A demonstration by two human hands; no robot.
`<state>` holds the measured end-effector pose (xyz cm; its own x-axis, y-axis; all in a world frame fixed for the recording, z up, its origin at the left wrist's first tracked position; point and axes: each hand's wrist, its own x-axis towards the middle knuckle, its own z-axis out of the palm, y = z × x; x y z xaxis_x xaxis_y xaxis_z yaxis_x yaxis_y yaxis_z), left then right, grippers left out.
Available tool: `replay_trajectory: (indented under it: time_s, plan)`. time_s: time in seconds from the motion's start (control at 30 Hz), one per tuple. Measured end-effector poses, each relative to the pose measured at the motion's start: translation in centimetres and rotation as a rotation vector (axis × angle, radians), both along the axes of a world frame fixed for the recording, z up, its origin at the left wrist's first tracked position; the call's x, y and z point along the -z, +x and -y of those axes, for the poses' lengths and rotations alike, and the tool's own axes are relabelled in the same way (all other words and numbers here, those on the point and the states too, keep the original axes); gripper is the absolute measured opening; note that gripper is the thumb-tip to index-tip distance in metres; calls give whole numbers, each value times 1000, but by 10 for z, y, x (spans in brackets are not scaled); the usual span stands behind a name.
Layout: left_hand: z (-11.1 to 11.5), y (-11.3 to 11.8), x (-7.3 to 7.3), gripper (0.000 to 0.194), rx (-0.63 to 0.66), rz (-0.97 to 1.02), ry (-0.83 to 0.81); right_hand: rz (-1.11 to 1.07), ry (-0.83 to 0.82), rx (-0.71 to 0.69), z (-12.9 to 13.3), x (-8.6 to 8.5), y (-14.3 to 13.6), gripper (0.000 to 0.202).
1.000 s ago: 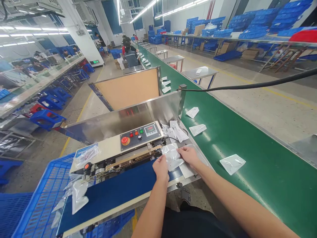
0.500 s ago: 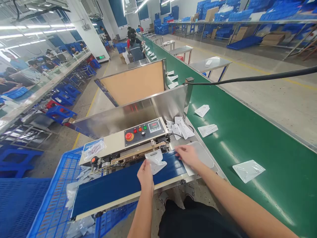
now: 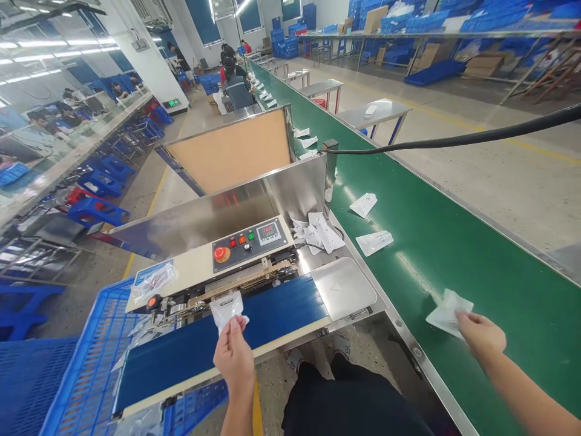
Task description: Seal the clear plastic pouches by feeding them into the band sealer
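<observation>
My left hand [image 3: 235,351] pinches the lower end of a small white plastic pouch [image 3: 223,310], whose top edge is up against the sealing slot of a band sealer [image 3: 204,260]. Under that hand runs the sealer's blue belt [image 3: 281,312]. Over on the right, my right hand [image 3: 483,335] grips the edge of another white pouch [image 3: 447,310] at the green conveyor belt [image 3: 512,303]. More white pouches [image 3: 374,242] lie on the green belt farther along. A small pile of pouches [image 3: 323,233] rests beside the sealer's control panel [image 3: 247,244].
At the sealer's left end stands a blue plastic crate [image 3: 75,369] with pouches in it. A metal partition [image 3: 218,212] rises behind the machine. A black cable [image 3: 431,144] crosses above the green belt. Several people sit along the lines farther back.
My left hand has moved left along the sealer with its pouch. My right hand has gone from the metal plate to the green belt and taken hold of a pouch there.
</observation>
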<state>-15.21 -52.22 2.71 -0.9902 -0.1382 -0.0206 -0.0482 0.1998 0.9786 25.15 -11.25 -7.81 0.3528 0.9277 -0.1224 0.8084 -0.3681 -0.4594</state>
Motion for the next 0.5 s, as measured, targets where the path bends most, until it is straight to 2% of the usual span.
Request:
replay_trajectory:
  time_s: [0.07, 0.13, 0.23, 0.27, 0.33, 0.4, 0.5]
  plan:
    - [-28, 11, -3, 49, 127, 3, -25, -164, -82, 60, 8, -16, -19, 22]
    - [-59, 28, -7, 50, 318, 6, -55, -311, 25, -15, 23, -39, -51, 34]
    - [-103, 58, -10, 46, 673, 9, -84, -517, 196, -321, 62, -79, -107, 55]
    - [-115, 67, -10, 47, 764, 29, -75, -592, 187, -467, 77, -92, -125, 56]
    - [-132, 83, -9, 55, 911, 87, -27, -722, 65, -759, 107, -112, -157, 50]
    - [-139, 91, -6, 59, 948, 121, 20, -830, -110, -961, 130, -124, -180, 47]
    - [-133, 91, -1, 60, 829, 119, 18, -958, -282, -1040, 150, -124, -199, 51]
